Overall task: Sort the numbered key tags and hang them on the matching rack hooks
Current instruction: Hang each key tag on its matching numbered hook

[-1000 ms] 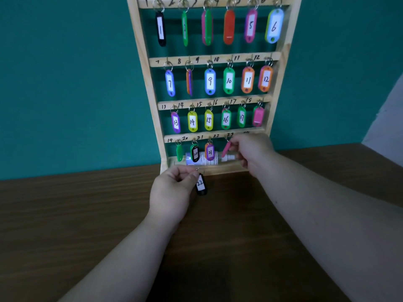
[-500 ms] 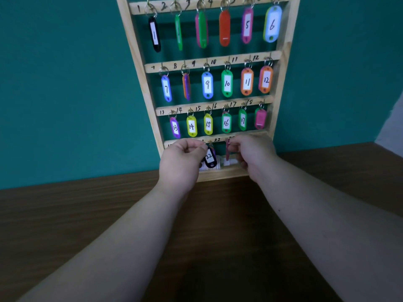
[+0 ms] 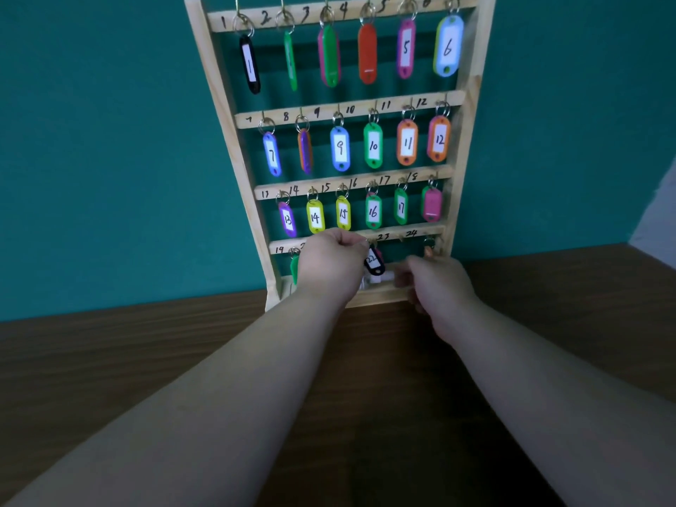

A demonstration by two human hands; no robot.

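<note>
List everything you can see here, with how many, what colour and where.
rack: one, pale wood, upright on the table against the wall
table: one, dark brown, under the rack
wall: one, teal, behind the rack
hanging tags: eighteen, mixed colours, top three rows
green tag: one, bottom row, hook 19
black tag 22: one, bottom row
white object: one, bottom ledge, partly hidden
left hand: pinches the top of black tag 22
right hand: blurred, by the bottom ledge

Pale bare-wood rack; glossy plastic tags; wood-grain table.
</note>
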